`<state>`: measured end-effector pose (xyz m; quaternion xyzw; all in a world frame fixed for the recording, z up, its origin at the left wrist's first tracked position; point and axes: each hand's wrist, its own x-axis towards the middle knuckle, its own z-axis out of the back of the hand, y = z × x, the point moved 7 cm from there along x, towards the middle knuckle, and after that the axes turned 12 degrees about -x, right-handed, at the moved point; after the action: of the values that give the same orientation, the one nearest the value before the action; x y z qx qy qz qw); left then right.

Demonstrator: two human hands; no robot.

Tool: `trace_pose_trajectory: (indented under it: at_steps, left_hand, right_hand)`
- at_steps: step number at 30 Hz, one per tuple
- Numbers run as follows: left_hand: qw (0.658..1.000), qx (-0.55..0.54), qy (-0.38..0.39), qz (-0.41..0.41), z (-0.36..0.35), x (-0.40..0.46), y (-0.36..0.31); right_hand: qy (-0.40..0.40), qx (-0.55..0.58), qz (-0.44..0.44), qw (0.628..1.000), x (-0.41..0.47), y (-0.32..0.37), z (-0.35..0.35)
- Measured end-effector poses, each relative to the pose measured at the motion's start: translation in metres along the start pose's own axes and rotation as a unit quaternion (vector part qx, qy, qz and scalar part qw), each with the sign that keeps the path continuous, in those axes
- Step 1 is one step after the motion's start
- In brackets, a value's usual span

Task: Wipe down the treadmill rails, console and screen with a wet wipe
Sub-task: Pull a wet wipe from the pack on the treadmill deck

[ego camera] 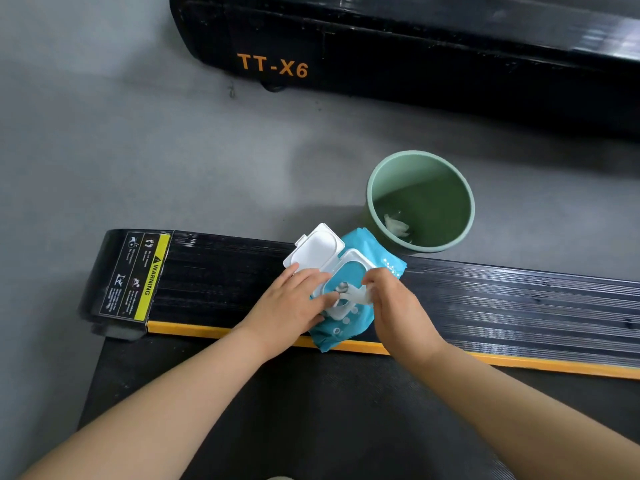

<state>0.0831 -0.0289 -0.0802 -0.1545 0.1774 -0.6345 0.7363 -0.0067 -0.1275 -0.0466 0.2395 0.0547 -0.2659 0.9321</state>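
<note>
A blue pack of wet wipes (388, 261) lies on the treadmill's black ribbed side rail (519, 299), its white flip lid (313, 247) standing open. My left hand (294, 306) presses flat on the pack beside the opening, fingers straight. My right hand (391, 299) pinches a white wet wipe (353, 294) that sticks out of the opening. The yellow strip (207, 330) borders the rail, and the dark running belt (311, 410) lies under my forearms.
A green bin (377, 188) stands on the grey floor just behind the rail, with a crumpled white wipe (396, 225) inside. A second black treadmill base marked TT-X6 (273, 65) runs across the top. A warning sticker (138, 275) marks the rail's left end.
</note>
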Motion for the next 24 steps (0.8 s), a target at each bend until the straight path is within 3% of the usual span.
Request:
trace_pose_trajectory:
  at_steps: [6,10,14,19,24]
  left_hand:
    - [1.000,-0.001,-0.009,0.003,0.001,0.002,-0.004]
    - [0.999,0.041,0.028,0.015,0.002,0.009,-0.008]
    - [0.989,0.110,0.087,0.050,-0.006,0.010,-0.008]
    - [0.990,0.098,0.088,0.059,-0.005,0.010,-0.008]
    - [0.991,0.082,0.090,0.059,-0.002,0.009,-0.009]
  right_hand:
    - [0.009,-0.168,0.010,0.986,0.013,0.005,-0.014]
    - [0.083,-0.232,-0.021,0.969,0.020,0.003,-0.019]
    - [-0.029,-0.223,0.066,0.972,0.018,0.015,-0.001]
    - [-0.143,-0.172,0.142,0.964,-0.002,0.005,0.018]
    - [-0.290,-0.125,0.154,0.936,-0.025,-0.002,0.040]
